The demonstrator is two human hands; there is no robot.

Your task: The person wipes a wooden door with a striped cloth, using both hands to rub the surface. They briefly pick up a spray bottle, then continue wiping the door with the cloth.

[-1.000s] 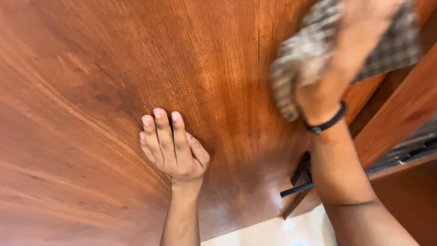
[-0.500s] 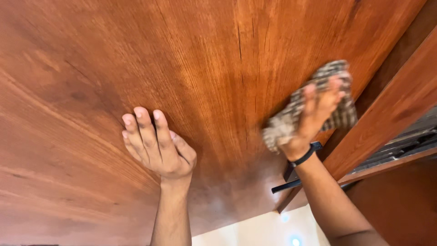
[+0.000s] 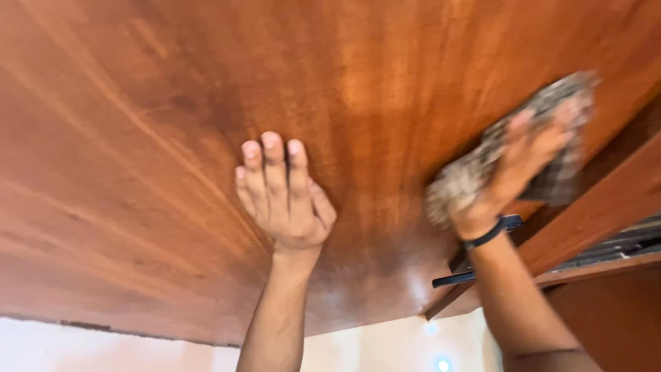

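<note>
Reddish-brown wood fills most of the view: a large door (image 3: pixel 138 172) with visible grain, slightly blurred by motion. Positions below are given relative to this door.

Left hand (image 3: pixel 282 196): laid flat against the door near its middle, palm to the wood, fingers (image 3: pixel 274 162) extended and held close together, thumb out to the side. It holds nothing.

Right hand (image 3: pixel 513 172): pressed against the door toward its right edge, fingers spread over a cloth (image 3: pixel 475 176). The cloth is grey-brown and checked, bunched between the palm and the wood, in contact with the door face. Blur prevents telling whether the fingers curl round the cloth or only press it flat. A black wristband (image 3: pixel 490 233) sits on this wrist.

Door edge, right: a dark lever handle (image 3: pixel 454 279) projects just beyond the right forearm. Past the edge stands a wooden frame (image 3: pixel 599 213) of the same colour, with a dark slatted part (image 3: pixel 620 244) behind it; detail there is too blurred to identify.

Beyond the door's near edge: a pale surface (image 3: pixel 103 344) with two small bright spots (image 3: pixel 441 363).
</note>
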